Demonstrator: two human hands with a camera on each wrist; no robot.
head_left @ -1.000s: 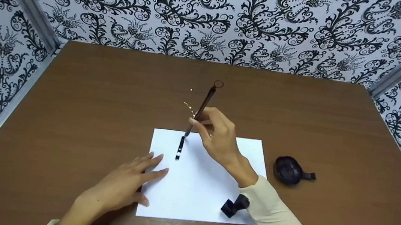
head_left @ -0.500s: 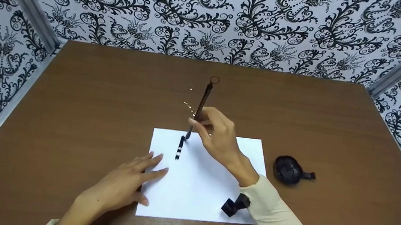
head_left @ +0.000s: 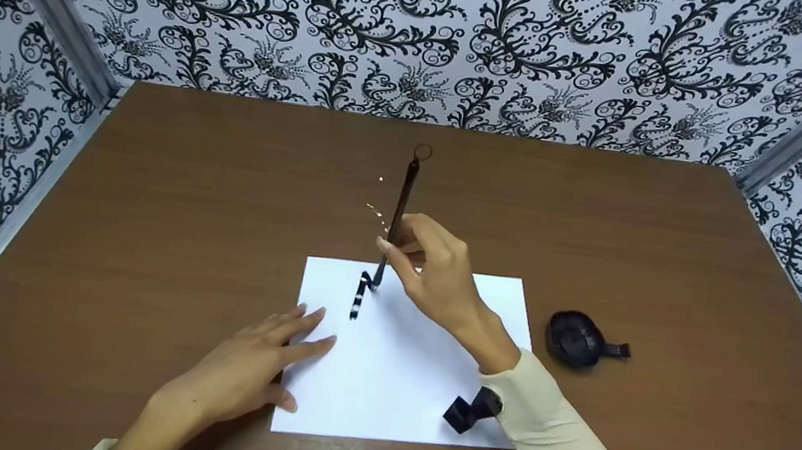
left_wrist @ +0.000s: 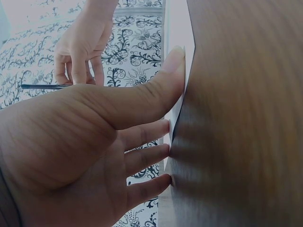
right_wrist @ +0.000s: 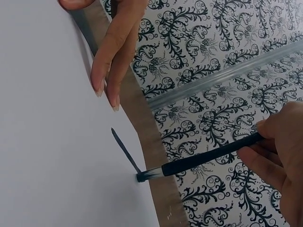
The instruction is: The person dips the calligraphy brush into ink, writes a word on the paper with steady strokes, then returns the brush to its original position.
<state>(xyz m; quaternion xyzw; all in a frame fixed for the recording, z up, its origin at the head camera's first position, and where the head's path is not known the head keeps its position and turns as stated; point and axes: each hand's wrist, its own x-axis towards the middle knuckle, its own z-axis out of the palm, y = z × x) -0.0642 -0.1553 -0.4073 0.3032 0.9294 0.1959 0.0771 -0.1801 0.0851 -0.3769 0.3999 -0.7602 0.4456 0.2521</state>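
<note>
My right hand (head_left: pixel 436 278) pinches a dark paintbrush (head_left: pixel 402 199) between thumb and fingers, its ring-ended handle pointing up. In the right wrist view the bristle tip of the brush (right_wrist: pixel 189 161) touches a white sheet of paper (right_wrist: pixel 57 118) at the end of a black stroke (right_wrist: pixel 124 147). The head view shows that stroke running down the upper left of the paper (head_left: pixel 399 376), with a short slanting mark from its top to the brush. Fingers spread, my left hand (head_left: pixel 242 362) rests on the paper's left edge; its thumb and fingertips touch the sheet in the left wrist view.
A small black dish (head_left: pixel 575 341) with a short handle stands right of the paper on the brown wooden table (head_left: pixel 144 226). Small shiny spots lie beyond the sheet. A black wrist device (head_left: pixel 470 410) hangs under the right sleeve. Patterned walls (head_left: pixel 392 35) border the table.
The brush tip has moved right and slightly down from the top of the first stroke, leaving a short slanting mark. Its handle has tipped more upright. My left hand stays still.
</note>
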